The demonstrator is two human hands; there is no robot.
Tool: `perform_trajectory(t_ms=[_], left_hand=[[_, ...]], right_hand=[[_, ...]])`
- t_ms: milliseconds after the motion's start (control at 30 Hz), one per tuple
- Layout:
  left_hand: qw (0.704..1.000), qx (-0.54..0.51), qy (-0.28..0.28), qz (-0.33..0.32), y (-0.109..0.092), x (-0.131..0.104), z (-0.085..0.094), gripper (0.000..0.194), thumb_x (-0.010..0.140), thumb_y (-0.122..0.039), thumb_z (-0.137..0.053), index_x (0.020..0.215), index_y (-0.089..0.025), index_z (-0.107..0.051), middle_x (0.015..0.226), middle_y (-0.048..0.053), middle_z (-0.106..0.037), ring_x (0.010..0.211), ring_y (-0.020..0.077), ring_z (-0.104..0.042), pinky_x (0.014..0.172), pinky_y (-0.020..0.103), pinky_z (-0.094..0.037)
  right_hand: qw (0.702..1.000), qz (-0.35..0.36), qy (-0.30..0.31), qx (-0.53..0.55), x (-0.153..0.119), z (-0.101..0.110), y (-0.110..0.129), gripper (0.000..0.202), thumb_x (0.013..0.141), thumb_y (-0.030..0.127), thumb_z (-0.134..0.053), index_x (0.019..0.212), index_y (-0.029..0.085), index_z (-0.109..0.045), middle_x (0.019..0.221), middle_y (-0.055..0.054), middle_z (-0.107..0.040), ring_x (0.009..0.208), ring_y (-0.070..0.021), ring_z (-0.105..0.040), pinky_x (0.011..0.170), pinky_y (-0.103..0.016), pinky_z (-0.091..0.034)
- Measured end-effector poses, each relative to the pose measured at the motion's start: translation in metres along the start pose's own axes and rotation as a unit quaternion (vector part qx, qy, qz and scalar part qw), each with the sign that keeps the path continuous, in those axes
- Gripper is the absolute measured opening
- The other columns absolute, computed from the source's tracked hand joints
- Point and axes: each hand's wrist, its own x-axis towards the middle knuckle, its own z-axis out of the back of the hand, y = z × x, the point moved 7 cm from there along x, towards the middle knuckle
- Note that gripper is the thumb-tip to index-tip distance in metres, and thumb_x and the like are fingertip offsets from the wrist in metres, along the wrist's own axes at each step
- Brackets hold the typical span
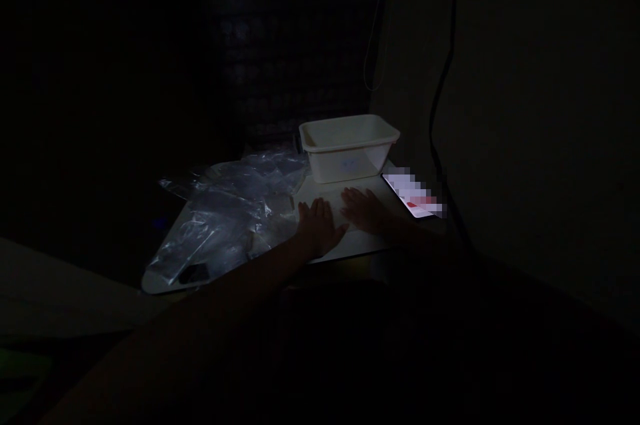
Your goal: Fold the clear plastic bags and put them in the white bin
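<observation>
My left hand (319, 228) lies flat on the pale tabletop (367, 242), its fingers stretched out. Beside it my right hand (364, 210) rests flat on the same surface, palm down and fingers extended. Neither hand grips anything that I can see. Clear plastic bags (220, 225) are heaped to the left, close to my left hand. Behind the hands stands a white plastic tub (347, 162) with a small label on its front. Dim light hides whether anything thin lies beneath my palms.
A lit screen of a phone or tablet (411, 195) lies at the table's right edge. A dark cable (440, 92) hangs down the wall on the right. A dark flat object (194, 274) is at the near left corner. Surroundings are very dark.
</observation>
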Motion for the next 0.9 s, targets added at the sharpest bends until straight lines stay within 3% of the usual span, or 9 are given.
perform_trajectory(t_ms=[100, 300, 433, 533, 700, 900], left_hand=[[1.000, 0.002, -0.002, 0.002, 0.000, 0.000, 0.000, 0.071, 0.077, -0.053, -0.008, 0.125, -0.002, -0.025, 0.131, 0.019, -0.022, 0.122, 0.0294, -0.014, 0.093, 0.053, -0.009], [1.000, 0.000, 0.016, 0.026, 0.009, 0.001, 0.001, 0.077, 0.074, -0.058, -0.009, 0.125, -0.002, -0.026, 0.131, 0.020, -0.023, 0.121, 0.0313, -0.014, 0.093, 0.054, -0.005], [0.999, -0.014, -0.014, 0.045, 0.018, 0.010, 0.010, 0.065, 0.080, -0.046, -0.006, 0.126, -0.003, -0.023, 0.132, 0.017, -0.021, 0.122, 0.0264, -0.013, 0.094, 0.052, -0.007], [0.999, -0.024, -0.039, -0.005, 0.008, 0.019, 0.014, 0.055, 0.083, -0.034, -0.007, 0.126, -0.003, -0.021, 0.133, 0.015, -0.021, 0.123, 0.0213, -0.014, 0.097, 0.044, -0.012], [0.996, -0.043, -0.039, -0.073, -0.018, 0.028, 0.004, 0.050, 0.084, -0.029, -0.012, 0.124, -0.002, -0.024, 0.132, 0.015, -0.024, 0.121, 0.0192, -0.020, 0.096, 0.032, -0.018], [0.999, -0.027, -0.012, -0.028, -0.011, 0.027, -0.006, 0.063, 0.081, -0.043, -0.012, 0.124, 0.001, -0.022, 0.132, 0.020, -0.019, 0.122, 0.0262, -0.014, 0.097, 0.038, -0.014]], right_hand=[[1.000, -0.008, 0.001, -0.018, -0.009, 0.002, -0.012, 0.040, 0.083, 0.027, -0.025, 0.116, 0.011, -0.041, 0.125, -0.016, -0.037, 0.117, -0.0242, -0.029, 0.090, -0.048, -0.023], [0.998, 0.051, 0.024, -0.041, -0.024, -0.003, -0.026, 0.034, 0.080, 0.015, -0.032, 0.112, 0.021, -0.043, 0.128, -0.008, -0.035, 0.121, -0.0221, -0.021, 0.091, -0.052, -0.020], [0.999, 0.008, 0.020, -0.042, -0.023, -0.002, -0.028, 0.034, 0.082, 0.018, -0.028, 0.113, 0.020, -0.043, 0.128, -0.011, -0.034, 0.121, -0.0231, -0.021, 0.089, -0.054, -0.020], [0.999, -0.006, 0.033, -0.037, -0.020, -0.002, -0.025, 0.036, 0.083, 0.023, -0.025, 0.114, 0.018, -0.043, 0.128, -0.013, -0.033, 0.121, -0.0241, -0.021, 0.088, -0.055, -0.021], [0.999, -0.037, 0.031, -0.014, -0.014, -0.004, -0.029, 0.040, 0.084, 0.027, -0.021, 0.119, 0.017, -0.036, 0.129, -0.013, -0.031, 0.121, -0.0215, -0.021, 0.092, -0.054, -0.014], [0.998, -0.053, 0.038, 0.012, -0.013, 0.000, -0.028, 0.042, 0.084, 0.029, -0.020, 0.120, 0.017, -0.035, 0.129, -0.012, -0.032, 0.120, -0.0227, -0.023, 0.092, -0.056, -0.012]])
